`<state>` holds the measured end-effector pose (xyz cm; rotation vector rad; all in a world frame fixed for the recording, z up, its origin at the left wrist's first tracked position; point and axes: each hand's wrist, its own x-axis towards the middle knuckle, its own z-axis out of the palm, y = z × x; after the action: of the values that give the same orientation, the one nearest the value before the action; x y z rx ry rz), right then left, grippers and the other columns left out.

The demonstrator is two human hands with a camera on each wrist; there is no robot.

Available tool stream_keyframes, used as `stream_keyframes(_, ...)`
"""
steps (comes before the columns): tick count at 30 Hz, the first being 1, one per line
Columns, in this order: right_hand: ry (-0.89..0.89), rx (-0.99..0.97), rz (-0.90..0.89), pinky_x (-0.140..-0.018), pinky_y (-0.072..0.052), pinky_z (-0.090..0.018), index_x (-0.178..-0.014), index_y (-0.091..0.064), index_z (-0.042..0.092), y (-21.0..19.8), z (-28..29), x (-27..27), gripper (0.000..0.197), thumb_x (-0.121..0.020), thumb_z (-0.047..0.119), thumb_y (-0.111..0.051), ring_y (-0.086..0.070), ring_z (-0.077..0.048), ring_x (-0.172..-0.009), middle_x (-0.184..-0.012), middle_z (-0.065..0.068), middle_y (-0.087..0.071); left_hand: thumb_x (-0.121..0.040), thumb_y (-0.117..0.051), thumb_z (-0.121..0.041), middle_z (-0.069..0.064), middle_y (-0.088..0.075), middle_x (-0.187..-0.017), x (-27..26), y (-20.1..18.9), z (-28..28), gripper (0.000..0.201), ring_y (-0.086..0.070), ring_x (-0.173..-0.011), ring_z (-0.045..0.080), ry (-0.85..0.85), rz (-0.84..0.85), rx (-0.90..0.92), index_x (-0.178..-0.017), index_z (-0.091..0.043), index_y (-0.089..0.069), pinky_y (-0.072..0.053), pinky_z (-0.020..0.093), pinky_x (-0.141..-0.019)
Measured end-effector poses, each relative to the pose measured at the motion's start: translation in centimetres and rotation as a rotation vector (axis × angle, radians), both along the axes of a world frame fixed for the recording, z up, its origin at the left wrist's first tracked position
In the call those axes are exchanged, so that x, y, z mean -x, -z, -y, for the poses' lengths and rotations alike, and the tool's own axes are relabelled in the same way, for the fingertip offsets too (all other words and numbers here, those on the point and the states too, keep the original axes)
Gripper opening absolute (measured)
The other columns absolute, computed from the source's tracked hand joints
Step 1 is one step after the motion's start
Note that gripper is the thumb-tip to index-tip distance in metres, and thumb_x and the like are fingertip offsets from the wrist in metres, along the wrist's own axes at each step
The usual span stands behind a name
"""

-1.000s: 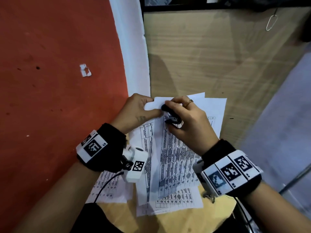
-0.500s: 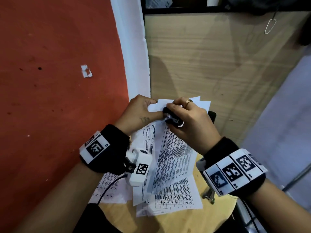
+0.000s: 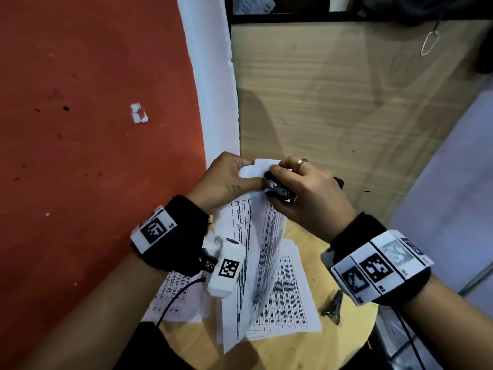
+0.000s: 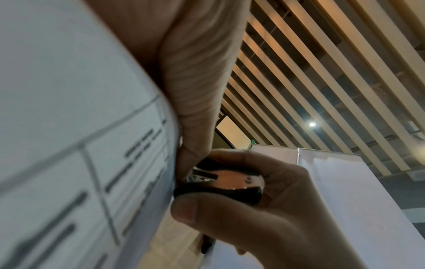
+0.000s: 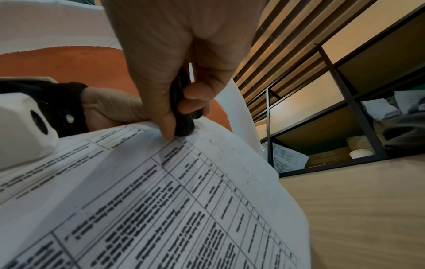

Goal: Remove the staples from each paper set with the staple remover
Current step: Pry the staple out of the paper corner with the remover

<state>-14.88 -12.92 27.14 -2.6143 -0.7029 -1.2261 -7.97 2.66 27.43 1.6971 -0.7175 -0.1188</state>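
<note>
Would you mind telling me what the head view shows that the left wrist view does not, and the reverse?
Only the head view shows the loose printed sheets on the round wooden table and the gold ring. Only the left wrist view shows the slatted ceiling and the staple remover's shiny metal side. Both show the right hand gripping the black staple remover at the lifted stapled paper set, pinched by the left hand.

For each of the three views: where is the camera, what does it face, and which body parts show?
Head: on the head, facing down at both hands, forearms, the paper set.
Left wrist: under the left hand, facing up at the ceiling; right hand too.
Right wrist: under the right hand, facing up at shelves; left hand visible.
All share the staple remover.
</note>
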Motion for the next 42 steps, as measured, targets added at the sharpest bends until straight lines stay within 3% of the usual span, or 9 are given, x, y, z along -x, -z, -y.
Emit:
stream_keyframes(5, -0.017, 0.003, -0.011, -0.046, -0.047, -0.028, -0.089, -0.068, 0.003, 0.0, 0.2, -0.1, 0.027, -0.067, 0.020, -0.064, -0.062, -0.033, -0.056, -0.084, -0.014, -0.064, -0.068, -0.075, -0.014, 0.012, -0.068, -0.084, 0.3, -0.4, 0.0, 0.010, -0.060, -0.075, 0.014, 0.055, -0.031, 0.014, -0.078, -0.013, -0.074, -0.049, 0.025, -0.071)
stream_keyframes(9, -0.031, 0.010, -0.023, -0.045, -0.046, -0.026, -0.087, -0.067, 0.004, 0.0, 0.4, -0.2, 0.034, -0.072, 0.029, -0.050, -0.061, -0.031, -0.055, -0.082, -0.013, -0.062, -0.076, -0.073, 0.000, 0.003, -0.069, -0.074, 0.5, -0.5, 0.0, 0.018, -0.061, -0.066, 0.008, 0.068, -0.029, 0.005, -0.071, -0.017, -0.074, -0.049, 0.018, -0.065)
stream_keyframes(13, -0.034, -0.001, -0.016, -0.045, -0.048, -0.028, -0.087, -0.067, 0.005, 0.1, 0.4, -0.2, 0.034, -0.073, 0.030, -0.049, -0.061, -0.032, -0.057, -0.082, -0.012, -0.063, -0.080, -0.067, 0.005, -0.006, -0.070, -0.066, 0.8, -0.7, 0.0, 0.020, -0.062, -0.061, 0.002, 0.076, -0.028, 0.018, -0.074, -0.013, -0.070, -0.048, 0.014, -0.061)
stream_keyframes(22, -0.014, 0.031, 0.020, -0.041, -0.045, -0.026, -0.084, -0.068, 0.006, 0.1, 0.6, -0.1, 0.031, -0.074, 0.029, -0.050, -0.060, -0.030, -0.052, -0.078, -0.010, -0.063, -0.084, -0.060, 0.008, -0.008, -0.069, -0.062, 1.1, -0.9, 0.0, 0.021, -0.060, -0.056, -0.001, 0.103, -0.065, 0.030, -0.075, -0.010, -0.067, -0.046, 0.011, -0.055)
stream_keyframes(26, -0.020, 0.018, 0.030, -0.040, -0.046, -0.027, -0.079, -0.068, 0.004, 0.3, 0.7, -0.2, 0.030, -0.076, 0.029, -0.051, -0.060, -0.030, -0.051, -0.076, -0.011, -0.063, -0.083, -0.062, 0.007, 0.013, -0.064, -0.081, 1.0, -0.8, 0.2, 0.010, -0.057, -0.070, 0.014, 0.076, -0.058, 0.028, -0.083, -0.001, -0.068, -0.046, 0.019, -0.062)
stream_keyframes(30, -0.037, -0.014, 0.026, -0.041, -0.047, -0.030, -0.083, -0.069, 0.005, 0.3, 0.9, -0.1, 0.030, -0.077, 0.030, -0.053, -0.061, -0.030, -0.053, -0.078, -0.011, -0.063, -0.082, -0.065, 0.003, 0.005, -0.071, -0.082, 0.7, -0.5, 0.1, 0.014, -0.064, -0.073, 0.011, 0.115, -0.105, 0.047, -0.087, -0.009, -0.070, -0.052, 0.021, -0.070)
stream_keyframes(36, -0.077, -0.143, -0.006, -0.054, -0.053, -0.033, -0.093, -0.071, 0.005, 0.6, 1.2, -0.1, 0.027, -0.072, 0.022, -0.071, -0.065, -0.028, -0.064, -0.083, -0.010, -0.066, -0.074, -0.066, -0.008, 0.004, -0.073, -0.080, 0.6, -0.3, -0.2, 0.019, -0.068, -0.070, 0.012, 0.180, -0.226, 0.083, -0.092, -0.005, -0.068, -0.056, 0.022, -0.067)
stream_keyframes(38, -0.136, -0.248, -0.045, -0.064, -0.052, -0.028, -0.095, -0.071, 0.005, 0.7, 1.4, 0.0, 0.029, -0.072, 0.021, -0.074, -0.065, -0.022, -0.071, -0.084, -0.010, -0.067, -0.079, -0.062, -0.001, 0.001, -0.073, -0.074, 0.6, -0.5, -0.2, 0.013, -0.067, -0.064, 0.009, 0.177, -0.238, 0.094, -0.090, -0.006, -0.068, -0.055, 0.020, -0.063)
stream_keyframes(42, -0.211, -0.352, -0.079, -0.077, -0.039, -0.004, -0.096, -0.071, 0.002, 0.6, 1.6, 0.0, 0.032, -0.069, 0.019, -0.077, -0.057, -0.007, -0.079, -0.085, -0.009, -0.067, -0.079, -0.062, 0.000, 0.002, -0.072, -0.074, 0.4, -0.4, -0.3, 0.014, -0.067, -0.064, 0.011, 0.157, -0.231, 0.090, -0.090, -0.004, -0.068, -0.055, 0.021, -0.065)
